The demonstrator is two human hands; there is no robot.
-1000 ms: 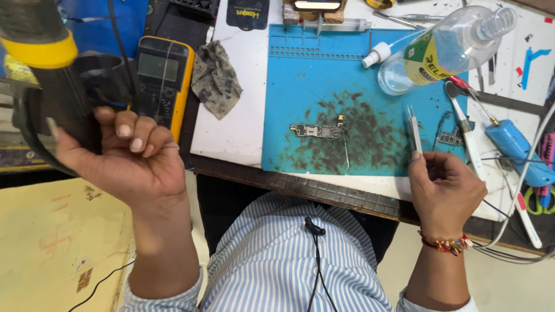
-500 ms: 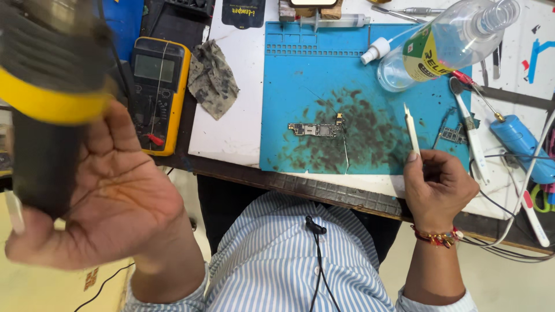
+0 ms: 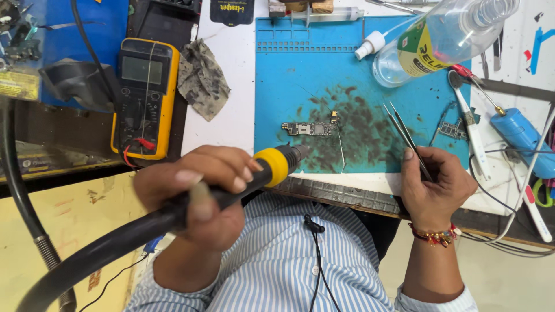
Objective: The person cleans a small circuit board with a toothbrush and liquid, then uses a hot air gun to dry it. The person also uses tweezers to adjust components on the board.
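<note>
The worktop (image 3: 231,75) is white and crowded, its near edge dark and worn, and beyond that edge a yellowish floor (image 3: 75,231) shows at the lower left. A blue repair mat (image 3: 300,81), smeared with dark residue, covers the middle of the worktop. A clear plastic bottle (image 3: 445,34) lies tilted at the mat's far right corner, with a small white-capped dropper (image 3: 370,45) just beside it. A yellow multimeter (image 3: 144,95) sits to the left of the mat, and a grimy cloth (image 3: 201,78) lies between the two. A blue cylindrical tool (image 3: 523,138) rests at the right edge among white cables.

The left hand (image 3: 202,190) is clenched around a black hot-air handle with a yellow collar (image 3: 272,164), whose metal nozzle points over the near edge of the mat toward a small circuit board (image 3: 309,128) lying at the mat's centre; a thick black hose (image 3: 87,260) trails down to the lower left. The right hand (image 3: 433,185) pinches a pair of tweezers (image 3: 404,130), tips raised over the mat to the right of the board and apart from it.

Half a second ago the handle was lifted close to the camera at the far left; it has now come down level with the worktop's edge. The right hand then held its tool upright; now the tweezers lean toward the board.
</note>
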